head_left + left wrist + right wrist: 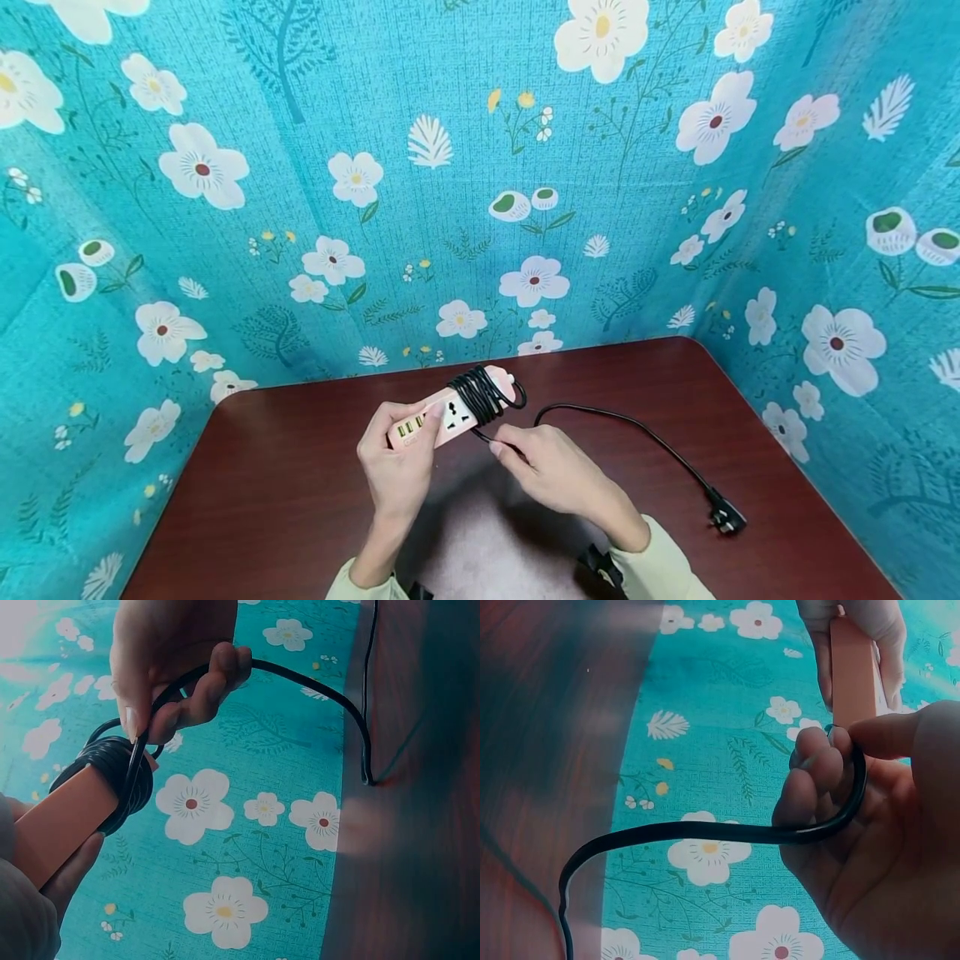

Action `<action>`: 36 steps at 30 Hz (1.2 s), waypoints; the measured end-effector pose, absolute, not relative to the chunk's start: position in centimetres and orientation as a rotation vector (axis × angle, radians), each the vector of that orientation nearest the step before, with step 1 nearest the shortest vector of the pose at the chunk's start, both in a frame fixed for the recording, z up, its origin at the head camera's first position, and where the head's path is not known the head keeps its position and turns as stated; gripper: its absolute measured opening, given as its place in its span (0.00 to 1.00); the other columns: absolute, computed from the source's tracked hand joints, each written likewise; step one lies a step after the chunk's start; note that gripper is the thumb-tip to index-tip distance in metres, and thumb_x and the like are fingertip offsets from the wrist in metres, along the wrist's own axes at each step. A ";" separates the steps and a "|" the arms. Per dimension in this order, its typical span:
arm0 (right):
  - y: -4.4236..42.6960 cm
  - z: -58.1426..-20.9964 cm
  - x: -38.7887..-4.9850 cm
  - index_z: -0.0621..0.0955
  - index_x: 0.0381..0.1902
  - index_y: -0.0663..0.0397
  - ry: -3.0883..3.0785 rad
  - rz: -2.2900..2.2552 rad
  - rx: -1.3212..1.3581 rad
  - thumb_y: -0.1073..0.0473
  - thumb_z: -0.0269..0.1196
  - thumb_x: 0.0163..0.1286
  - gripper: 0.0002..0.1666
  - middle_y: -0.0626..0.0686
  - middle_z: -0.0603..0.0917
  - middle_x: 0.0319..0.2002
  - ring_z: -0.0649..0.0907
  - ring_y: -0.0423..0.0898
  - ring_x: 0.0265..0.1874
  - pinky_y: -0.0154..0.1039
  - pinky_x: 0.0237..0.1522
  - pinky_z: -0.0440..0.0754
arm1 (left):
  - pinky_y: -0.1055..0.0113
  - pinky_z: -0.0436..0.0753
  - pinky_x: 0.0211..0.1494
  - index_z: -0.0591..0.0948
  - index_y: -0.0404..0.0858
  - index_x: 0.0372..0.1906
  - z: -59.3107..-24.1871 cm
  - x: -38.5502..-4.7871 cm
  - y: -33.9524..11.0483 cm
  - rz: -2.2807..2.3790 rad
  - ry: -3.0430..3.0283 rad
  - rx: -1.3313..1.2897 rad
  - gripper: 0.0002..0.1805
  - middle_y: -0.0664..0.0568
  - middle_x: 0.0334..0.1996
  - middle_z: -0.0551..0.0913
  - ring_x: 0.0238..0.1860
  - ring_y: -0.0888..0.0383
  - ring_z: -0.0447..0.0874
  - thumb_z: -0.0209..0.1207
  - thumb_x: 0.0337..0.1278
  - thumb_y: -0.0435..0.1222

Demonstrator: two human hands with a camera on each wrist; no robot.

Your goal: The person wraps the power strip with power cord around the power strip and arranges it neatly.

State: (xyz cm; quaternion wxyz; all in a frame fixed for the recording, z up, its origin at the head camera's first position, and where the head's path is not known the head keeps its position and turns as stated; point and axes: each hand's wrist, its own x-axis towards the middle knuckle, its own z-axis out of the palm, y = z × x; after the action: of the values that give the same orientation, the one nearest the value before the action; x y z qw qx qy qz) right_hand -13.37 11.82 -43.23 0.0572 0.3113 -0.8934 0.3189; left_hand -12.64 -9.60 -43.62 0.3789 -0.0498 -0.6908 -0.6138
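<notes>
In the head view my left hand (397,462) grips a pink power strip (444,414) by its USB-port end, thumb across its face. Several turns of black cord (477,395) are wound round the strip's far end. My right hand (558,471) pinches the cord just below the strip. Seen from the right wrist, the cord (697,831) runs through the curled fingers (799,796) and off toward the table. The left wrist view shows the strip's plain side (67,821) and the wound coil (135,784) beside the right hand.
The loose cord ends in a black three-pin plug (726,515) on the right of the dark red wooden table (277,467). Blue floral cloth (427,208) hangs behind the table and along its sides.
</notes>
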 end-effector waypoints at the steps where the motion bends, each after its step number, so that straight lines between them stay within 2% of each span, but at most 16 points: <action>1: 11.9 -43.2 -13.4 0.75 0.29 0.37 -2.721 1.009 0.941 0.52 0.56 0.82 0.16 0.33 0.62 0.17 0.63 0.28 0.18 0.27 0.23 0.64 | 0.75 0.79 0.19 0.87 0.35 0.39 -43.6 -12.7 -9.6 -1.551 -1.762 -0.125 0.11 0.43 0.31 0.86 0.21 0.65 0.81 0.77 0.51 0.28; 4: 12.2 -43.3 -13.6 0.75 0.29 0.37 -2.746 1.197 0.952 0.49 0.54 0.84 0.18 0.34 0.66 0.18 0.67 0.29 0.17 0.28 0.23 0.67 | 0.76 0.78 0.20 0.87 0.35 0.38 -43.3 -12.8 -9.9 -1.523 -1.732 -0.100 0.11 0.43 0.31 0.86 0.21 0.66 0.79 0.77 0.50 0.27; 9: 12.3 -43.7 -14.0 0.76 0.30 0.45 -2.767 1.429 0.989 0.47 0.50 0.86 0.21 0.37 0.72 0.20 0.71 0.31 0.18 0.30 0.24 0.72 | 0.78 0.77 0.22 0.88 0.36 0.37 -43.0 -13.0 -10.4 -1.511 -1.715 -0.052 0.10 0.42 0.32 0.87 0.22 0.66 0.79 0.78 0.49 0.27; 11: 12.4 -43.7 -14.1 0.76 0.32 0.45 -2.779 1.466 0.988 0.46 0.50 0.86 0.20 0.37 0.72 0.20 0.71 0.31 0.18 0.30 0.25 0.72 | 0.78 0.76 0.22 0.88 0.35 0.37 -42.9 -13.1 -10.6 -1.496 -1.724 -0.040 0.10 0.43 0.31 0.86 0.23 0.66 0.78 0.78 0.49 0.28; 16: 12.5 -43.5 -14.1 0.77 0.38 0.32 -2.808 1.530 0.945 0.45 0.52 0.85 0.12 0.37 0.69 0.19 0.69 0.31 0.18 0.30 0.27 0.73 | 0.78 0.76 0.21 0.89 0.35 0.36 -42.7 -13.2 -10.9 -1.494 -1.701 -0.013 0.10 0.44 0.29 0.85 0.21 0.67 0.78 0.78 0.49 0.28; 19: 12.6 -43.3 -14.0 0.77 0.41 0.29 -2.818 1.511 0.961 0.45 0.52 0.85 0.09 0.37 0.68 0.20 0.67 0.31 0.17 0.30 0.26 0.71 | 0.78 0.76 0.21 0.89 0.36 0.37 -42.7 -13.4 -11.1 -1.480 -1.692 -0.017 0.10 0.44 0.29 0.85 0.22 0.67 0.78 0.78 0.49 0.28; 25: 12.7 -43.0 -13.9 0.78 0.44 0.27 -2.831 1.371 1.026 0.48 0.54 0.84 0.06 0.35 0.66 0.21 0.64 0.29 0.19 0.28 0.28 0.69 | 0.79 0.73 0.23 0.88 0.35 0.36 -43.3 -13.7 -11.2 -1.385 -1.702 -0.034 0.11 0.45 0.29 0.86 0.26 0.67 0.76 0.78 0.47 0.27; 30: 12.8 -42.9 -13.3 0.77 0.45 0.32 -2.804 1.320 1.101 0.51 0.54 0.85 0.06 0.35 0.66 0.24 0.65 0.28 0.21 0.28 0.31 0.70 | 0.80 0.73 0.24 0.88 0.33 0.34 -43.9 -13.9 -11.2 -1.308 -1.698 -0.063 0.12 0.44 0.29 0.85 0.28 0.69 0.76 0.79 0.43 0.24; 33: 13.0 -43.0 -13.2 0.78 0.45 0.35 -2.769 1.317 1.129 0.50 0.53 0.85 0.06 0.36 0.66 0.25 0.66 0.29 0.22 0.29 0.32 0.71 | 0.80 0.73 0.24 0.88 0.32 0.34 -44.1 -14.0 -11.2 -1.287 -1.699 -0.088 0.13 0.44 0.29 0.85 0.27 0.69 0.76 0.79 0.42 0.23; 36: 13.2 -43.2 -13.2 0.79 0.47 0.34 -2.760 1.300 1.104 0.48 0.53 0.85 0.07 0.35 0.68 0.26 0.66 0.29 0.23 0.29 0.33 0.71 | 0.80 0.73 0.25 0.88 0.33 0.35 -44.2 -14.1 -11.3 -1.262 -1.711 -0.122 0.13 0.44 0.30 0.86 0.28 0.68 0.76 0.79 0.41 0.23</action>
State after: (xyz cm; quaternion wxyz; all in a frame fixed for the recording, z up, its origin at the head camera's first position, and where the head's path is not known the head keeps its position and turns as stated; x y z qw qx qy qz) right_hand -13.25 13.21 -43.22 -0.0513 0.3399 -0.8495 0.4003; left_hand -14.06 -11.33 -44.24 0.4846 -0.0499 -0.7028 -0.5184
